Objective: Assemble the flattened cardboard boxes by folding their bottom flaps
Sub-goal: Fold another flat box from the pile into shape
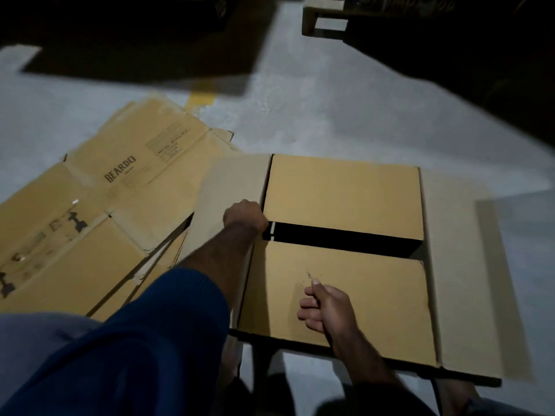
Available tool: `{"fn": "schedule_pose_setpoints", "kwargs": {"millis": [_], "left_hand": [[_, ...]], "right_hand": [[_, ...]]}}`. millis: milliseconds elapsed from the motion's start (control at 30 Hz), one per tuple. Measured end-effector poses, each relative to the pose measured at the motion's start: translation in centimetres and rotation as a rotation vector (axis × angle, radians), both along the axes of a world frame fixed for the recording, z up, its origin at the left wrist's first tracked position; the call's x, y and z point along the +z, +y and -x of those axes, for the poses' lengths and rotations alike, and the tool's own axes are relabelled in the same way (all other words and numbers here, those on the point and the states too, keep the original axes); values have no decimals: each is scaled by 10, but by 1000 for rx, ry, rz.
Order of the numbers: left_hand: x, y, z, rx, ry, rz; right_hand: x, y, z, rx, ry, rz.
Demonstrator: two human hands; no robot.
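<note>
Head view: left hand (pixel 245 216), fingers round side flap (pixel 231 181); right hand (pixel 326 307), fingers curled empty, on near flap (pixel 375 295).

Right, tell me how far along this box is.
Done: the far flap and near flap are folded in, a dark gap between them. In hand: the left hand grips the left flap at its edge; the right hand sits curled over the near flap. Left: that flap and the right flap lie outward, unfolded, and flat boxes wait on the floor.
</note>
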State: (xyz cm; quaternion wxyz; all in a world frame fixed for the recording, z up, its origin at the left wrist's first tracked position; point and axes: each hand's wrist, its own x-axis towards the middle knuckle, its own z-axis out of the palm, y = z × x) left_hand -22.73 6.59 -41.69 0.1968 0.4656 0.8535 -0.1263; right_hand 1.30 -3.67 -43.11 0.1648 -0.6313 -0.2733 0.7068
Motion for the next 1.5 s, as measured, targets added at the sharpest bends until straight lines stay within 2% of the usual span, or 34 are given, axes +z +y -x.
{"fn": "schedule_pose_setpoints", "kwargs": {"millis": [133,300,533,867,1100,1333,1500], "left_hand": [[-12,4,6,13,-143,-21],[-15,2,9,72,-215,-108],[-21,3,14,44,-209,-185],[-16,36,23,108,-61,-209],[-14,75,30,-80,76,-148],[-13,93,24,-145,-12,-68],[-21,95,29,-70,-84,-112]], "right_hand": [[-1,40,9,-85,48,-83],[-2,73,8,-33,6,-267],[-18,66,2,-81,-29,-266],[-26,66,4,-107,-43,-259],[-33,70,4,-117,-27,-248],[-41,75,2,-108,-36,-220],[-33,78,4,-12,-181,-295]]}}
